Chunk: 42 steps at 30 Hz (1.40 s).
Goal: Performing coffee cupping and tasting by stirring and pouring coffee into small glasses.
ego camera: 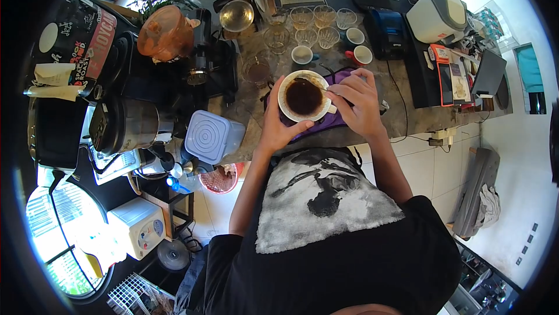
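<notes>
A white handled cup or dripper (323,80) is in my left hand (278,123), whose fingers and thumb curl around its left and near side. Dark brown coffee (303,96) fills its middle, with grounds clinging to the pale inner wall. My right hand (359,103) pinches the thin handle of a metal spoon (325,90) over the right rim; the spoon's bowl is hidden in the dark liquid. Beneath lies a purple cloth item with black edging (337,119). Just beyond the vessel are a white-lined cup (302,55) and a red-handled cup (362,55).
Several clear glasses (301,17) stand at the back. A glass vessel with brown liquid (257,72) is left of my hands. Nearby are a coffee grinder (198,48) and a lidded plastic container (214,136). A black cable (397,92) crosses the counter (436,121) beside a printer (386,33).
</notes>
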Each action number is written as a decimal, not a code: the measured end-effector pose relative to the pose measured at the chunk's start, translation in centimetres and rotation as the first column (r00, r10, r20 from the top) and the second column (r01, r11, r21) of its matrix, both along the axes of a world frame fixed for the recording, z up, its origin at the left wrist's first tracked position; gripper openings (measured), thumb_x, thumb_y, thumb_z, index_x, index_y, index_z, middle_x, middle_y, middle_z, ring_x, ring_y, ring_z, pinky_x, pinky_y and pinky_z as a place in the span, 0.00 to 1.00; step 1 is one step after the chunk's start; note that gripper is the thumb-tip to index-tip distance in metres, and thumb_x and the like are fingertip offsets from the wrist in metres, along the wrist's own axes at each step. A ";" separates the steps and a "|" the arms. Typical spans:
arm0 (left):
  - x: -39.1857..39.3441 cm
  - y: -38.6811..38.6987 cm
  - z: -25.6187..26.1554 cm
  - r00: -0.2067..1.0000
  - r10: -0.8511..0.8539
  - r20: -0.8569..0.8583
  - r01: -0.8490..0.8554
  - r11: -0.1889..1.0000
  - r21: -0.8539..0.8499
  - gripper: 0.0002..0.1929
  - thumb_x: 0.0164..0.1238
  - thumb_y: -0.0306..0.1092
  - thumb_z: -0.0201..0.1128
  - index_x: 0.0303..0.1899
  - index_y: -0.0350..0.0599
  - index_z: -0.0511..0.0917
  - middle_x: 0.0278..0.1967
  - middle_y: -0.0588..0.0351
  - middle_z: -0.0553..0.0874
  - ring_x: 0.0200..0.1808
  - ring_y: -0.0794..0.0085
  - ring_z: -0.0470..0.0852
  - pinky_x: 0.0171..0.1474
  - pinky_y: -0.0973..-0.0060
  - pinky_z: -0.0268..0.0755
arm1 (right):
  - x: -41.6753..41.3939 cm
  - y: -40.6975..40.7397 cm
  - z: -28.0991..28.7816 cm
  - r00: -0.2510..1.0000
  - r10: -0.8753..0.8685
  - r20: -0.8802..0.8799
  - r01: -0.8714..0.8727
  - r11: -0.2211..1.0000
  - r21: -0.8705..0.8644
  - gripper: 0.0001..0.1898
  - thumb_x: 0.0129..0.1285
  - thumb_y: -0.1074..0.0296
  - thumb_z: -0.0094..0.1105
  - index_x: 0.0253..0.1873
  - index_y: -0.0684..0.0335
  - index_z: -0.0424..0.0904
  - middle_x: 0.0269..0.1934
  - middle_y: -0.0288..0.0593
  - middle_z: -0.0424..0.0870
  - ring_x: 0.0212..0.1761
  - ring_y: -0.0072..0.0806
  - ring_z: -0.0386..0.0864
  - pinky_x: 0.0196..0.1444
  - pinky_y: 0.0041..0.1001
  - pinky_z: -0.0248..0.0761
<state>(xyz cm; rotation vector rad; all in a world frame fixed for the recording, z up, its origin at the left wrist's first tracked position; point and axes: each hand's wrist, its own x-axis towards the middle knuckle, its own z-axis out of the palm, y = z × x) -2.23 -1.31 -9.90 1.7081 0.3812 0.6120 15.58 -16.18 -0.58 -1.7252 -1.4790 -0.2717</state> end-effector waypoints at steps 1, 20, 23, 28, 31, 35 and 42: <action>0.0 0.0 -0.1 1.000 -0.001 0.000 0.001 1.000 0.001 0.64 0.49 0.47 0.90 0.84 0.41 0.54 0.76 0.39 0.72 0.78 0.52 0.71 0.80 0.57 0.61 | -0.1 0.0 0.0 1.000 -0.001 0.000 0.001 1.000 0.001 0.07 0.63 0.65 0.77 0.41 0.58 0.90 0.30 0.34 0.83 0.34 0.32 0.80 0.58 0.38 0.67; 0.3 0.2 -0.1 0.994 -0.062 0.091 0.064 0.998 -0.027 0.66 0.51 0.46 0.89 0.84 0.35 0.51 0.78 0.40 0.69 0.80 0.55 0.69 0.82 0.59 0.59 | -1.4 -0.4 -1.1 0.999 -0.033 -0.023 0.030 0.990 -0.135 0.07 0.65 0.62 0.74 0.39 0.56 0.87 0.36 0.37 0.82 0.44 0.36 0.81 0.56 0.40 0.66; 0.7 -0.1 -0.1 0.995 -0.062 0.072 0.062 0.998 0.003 0.68 0.50 0.46 0.90 0.85 0.36 0.48 0.76 0.40 0.71 0.78 0.54 0.71 0.81 0.58 0.60 | -1.7 -0.3 -1.4 0.995 -0.040 -0.089 0.026 0.988 -0.151 0.07 0.64 0.64 0.75 0.39 0.58 0.88 0.34 0.37 0.81 0.42 0.38 0.78 0.56 0.39 0.65; 0.7 0.0 2.3 0.995 -0.076 0.070 0.079 0.996 -0.048 0.69 0.48 0.44 0.90 0.85 0.37 0.46 0.74 0.40 0.73 0.75 0.54 0.74 0.79 0.57 0.64 | -2.4 0.1 -0.9 0.994 -0.077 -0.074 0.069 0.992 -0.106 0.07 0.66 0.62 0.74 0.39 0.57 0.88 0.34 0.35 0.79 0.41 0.36 0.78 0.57 0.39 0.64; 1.3 0.4 2.8 0.991 -0.090 0.095 0.095 0.994 -0.049 0.71 0.47 0.44 0.91 0.85 0.38 0.44 0.73 0.40 0.74 0.74 0.54 0.76 0.79 0.57 0.66 | -2.4 0.4 -0.8 0.995 -0.083 -0.057 0.075 0.990 -0.120 0.07 0.66 0.62 0.74 0.39 0.57 0.88 0.35 0.36 0.79 0.42 0.35 0.78 0.58 0.39 0.63; 1.5 0.1 2.5 0.989 -0.089 0.119 0.105 0.986 -0.132 0.75 0.42 0.43 0.93 0.86 0.41 0.42 0.72 0.41 0.74 0.74 0.54 0.76 0.78 0.57 0.66 | -2.0 0.5 -1.0 0.997 -0.007 -0.081 -0.006 0.988 -0.154 0.07 0.66 0.62 0.74 0.40 0.58 0.88 0.37 0.37 0.81 0.44 0.35 0.78 0.59 0.38 0.63; 1.0 0.3 -1.4 0.998 -0.030 0.048 0.035 0.994 -0.101 0.75 0.39 0.42 0.94 0.86 0.41 0.44 0.73 0.42 0.74 0.76 0.54 0.74 0.79 0.57 0.65 | -1.8 0.3 -0.7 0.994 -0.003 -0.109 -0.013 0.988 -0.151 0.07 0.67 0.63 0.73 0.40 0.59 0.89 0.38 0.37 0.82 0.44 0.36 0.79 0.60 0.39 0.63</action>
